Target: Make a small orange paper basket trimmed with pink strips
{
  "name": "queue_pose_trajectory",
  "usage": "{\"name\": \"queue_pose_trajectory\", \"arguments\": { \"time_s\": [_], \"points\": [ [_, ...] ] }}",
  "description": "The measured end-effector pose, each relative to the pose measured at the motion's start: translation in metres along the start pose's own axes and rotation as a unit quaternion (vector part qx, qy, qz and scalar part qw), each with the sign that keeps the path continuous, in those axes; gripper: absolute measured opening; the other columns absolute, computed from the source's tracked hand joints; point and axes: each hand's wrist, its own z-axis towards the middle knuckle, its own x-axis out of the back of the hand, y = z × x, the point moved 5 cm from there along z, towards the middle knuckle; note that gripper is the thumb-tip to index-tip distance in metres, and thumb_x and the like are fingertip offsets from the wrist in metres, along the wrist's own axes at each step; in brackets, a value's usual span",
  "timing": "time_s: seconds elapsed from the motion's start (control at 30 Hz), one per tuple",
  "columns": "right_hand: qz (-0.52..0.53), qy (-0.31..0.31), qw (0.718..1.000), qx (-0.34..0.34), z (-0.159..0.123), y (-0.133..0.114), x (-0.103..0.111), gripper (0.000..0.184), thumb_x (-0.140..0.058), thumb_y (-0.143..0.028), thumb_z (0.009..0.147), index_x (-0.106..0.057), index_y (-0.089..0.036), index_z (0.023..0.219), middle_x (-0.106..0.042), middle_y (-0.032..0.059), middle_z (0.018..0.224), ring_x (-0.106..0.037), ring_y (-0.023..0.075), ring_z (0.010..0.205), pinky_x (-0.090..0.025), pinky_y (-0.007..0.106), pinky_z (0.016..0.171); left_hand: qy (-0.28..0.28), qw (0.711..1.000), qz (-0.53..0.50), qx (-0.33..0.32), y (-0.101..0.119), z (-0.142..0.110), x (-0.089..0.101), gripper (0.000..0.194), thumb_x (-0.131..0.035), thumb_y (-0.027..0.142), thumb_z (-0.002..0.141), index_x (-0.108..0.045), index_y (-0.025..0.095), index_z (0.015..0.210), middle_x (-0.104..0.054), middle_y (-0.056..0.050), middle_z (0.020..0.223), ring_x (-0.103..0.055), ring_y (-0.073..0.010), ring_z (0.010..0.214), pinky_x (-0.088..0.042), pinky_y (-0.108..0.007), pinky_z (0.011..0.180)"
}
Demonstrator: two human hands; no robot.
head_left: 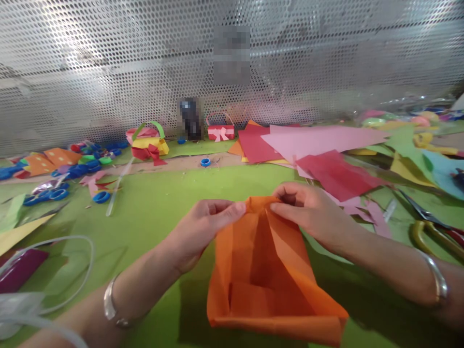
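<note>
An orange folded paper box lies before me, its hollow side facing up toward the camera and its far end pinched narrow. My left hand grips the left part of that far end, thumb on top. On the opposite corner, my right hand pinches the paper between thumb and curled fingers. The undersides of both grips are hidden by the paper and the hands. Beneath the box is the green tabletop.
Pink sheets and red paper lie at the back right, with scissors nearer me. A yellow paper basket and a red paper basket stand by the perforated metal panel. A white cable loops at left.
</note>
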Motion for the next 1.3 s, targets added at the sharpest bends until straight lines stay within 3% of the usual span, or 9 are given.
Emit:
{"name": "queue_pose_trajectory", "arguments": {
  "time_s": [0.13, 0.23, 0.33, 0.43, 0.53, 0.63, 0.83, 1.07, 1.3],
  "points": [
    [-0.017, -0.007, 1.000, 0.012, -0.001, 0.000, 0.001, 0.013, -0.058, -0.033, 0.071, -0.055, -0.021, 0.070, -0.061, -0.0009, 0.070, -0.056, 0.0144, 0.064, -0.042, 0.025, 0.056, -0.028, 0.999, -0.041, -0.010, -0.001, 0.002, 0.001, 0.045, -0.074, 0.058, 0.068, -0.074, 0.014, 0.079, -0.073, -0.007, 0.071, -0.066, -0.0168, 0.066, -0.050, -0.026, 0.066],
    [-0.076, -0.018, 0.996, 0.032, -0.002, -0.001, 0.001, 0.015, -0.055, -0.032, 0.078, -0.057, -0.021, 0.087, -0.063, 0.0000, 0.072, -0.060, 0.0168, 0.066, -0.044, 0.028, 0.058, -0.021, 0.999, -0.046, -0.018, -0.002, 0.002, -0.001, 0.045, -0.071, 0.058, 0.071, -0.075, 0.015, 0.083, -0.074, -0.008, 0.075, -0.067, -0.0182, 0.068, -0.050, -0.028, 0.069],
    [-0.171, -0.014, 0.976, 0.134, -0.006, -0.012, -0.001, 0.024, -0.054, -0.031, 0.084, -0.057, -0.023, 0.106, -0.067, 0.0022, 0.083, -0.063, 0.0196, 0.076, -0.046, 0.031, 0.065, -0.033, 0.999, -0.037, -0.021, -0.004, 0.000, -0.008, 0.048, -0.068, 0.060, 0.073, -0.075, 0.013, 0.083, -0.074, -0.009, 0.078, -0.068, -0.0198, 0.070, -0.051, -0.030, 0.073],
    [-0.212, -0.017, 0.940, 0.265, -0.015, -0.026, -0.006, 0.010, -0.056, -0.025, 0.087, -0.061, -0.023, 0.095, -0.066, 0.0049, 0.099, -0.063, 0.0195, 0.091, -0.048, 0.031, 0.078, -0.048, 0.998, -0.035, -0.016, -0.006, -0.005, -0.016, 0.051, -0.069, 0.061, 0.071, -0.074, 0.012, 0.082, -0.073, -0.008, 0.073, -0.068, -0.0205, 0.070, -0.050, -0.030, 0.070],
    [-0.217, -0.009, 0.925, 0.310, -0.021, -0.029, -0.009, 0.007, -0.059, -0.025, 0.088, -0.065, -0.023, 0.087, -0.061, 0.0060, 0.108, -0.062, 0.0166, 0.087, -0.049, 0.029, 0.078, -0.070, 0.997, -0.036, -0.026, -0.005, -0.010, -0.021, 0.052, -0.068, 0.062, 0.072, -0.074, 0.012, 0.085, -0.073, -0.008, 0.073, -0.068, -0.0207, 0.070, -0.050, -0.029, 0.068],
    [-0.213, -0.018, 0.927, 0.308, -0.021, -0.026, -0.010, 0.012, -0.058, -0.025, 0.089, -0.068, -0.023, 0.083, -0.059, 0.0061, 0.108, -0.061, 0.0139, 0.080, -0.049, 0.029, 0.075, -0.070, 0.996, -0.037, -0.041, -0.004, -0.011, -0.022, 0.048, -0.062, 0.059, 0.079, -0.073, 0.014, 0.090, -0.074, -0.008, 0.081, -0.068, -0.0206, 0.077, -0.050, -0.029, 0.073],
    [-0.196, -0.032, 0.933, 0.299, -0.019, -0.023, -0.009, 0.016, -0.056, -0.024, 0.090, -0.069, -0.023, 0.081, -0.059, 0.0067, 0.106, -0.061, 0.0155, 0.086, -0.049, 0.028, 0.077, 0.045, 0.998, -0.024, 0.043, -0.010, -0.003, -0.012, 0.023, -0.065, 0.022, 0.082, -0.066, 0.015, 0.104, -0.072, -0.005, 0.081, -0.066, -0.0158, 0.074, -0.049, -0.026, 0.068],
    [-0.165, -0.076, 0.944, 0.276, -0.022, -0.020, -0.011, 0.016, -0.059, -0.032, 0.087, -0.070, -0.024, 0.080, -0.058, 0.0072, 0.109, -0.059, 0.0181, 0.089, -0.047, 0.032, 0.080, -0.017, 0.996, -0.029, 0.088, -0.016, -0.001, -0.009, 0.015, -0.075, 0.017, 0.060, -0.066, 0.013, 0.071, -0.062, 0.001, 0.067, -0.054, -0.0078, 0.058, -0.041, -0.021, 0.058],
    [-0.131, -0.143, 0.953, 0.231, -0.024, -0.021, -0.014, 0.018, -0.063, -0.040, 0.082, -0.066, -0.023, 0.075, -0.061, 0.0073, 0.105, -0.055, 0.0253, 0.108, -0.043, 0.036, 0.088, -0.032, 0.996, -0.027, 0.075, -0.016, -0.005, -0.012, 0.023, -0.075, 0.015, 0.054, -0.064, 0.015, 0.073, -0.059, 0.002, 0.068, -0.053, -0.0087, 0.058, -0.040, -0.023, 0.057]
  ]
}}
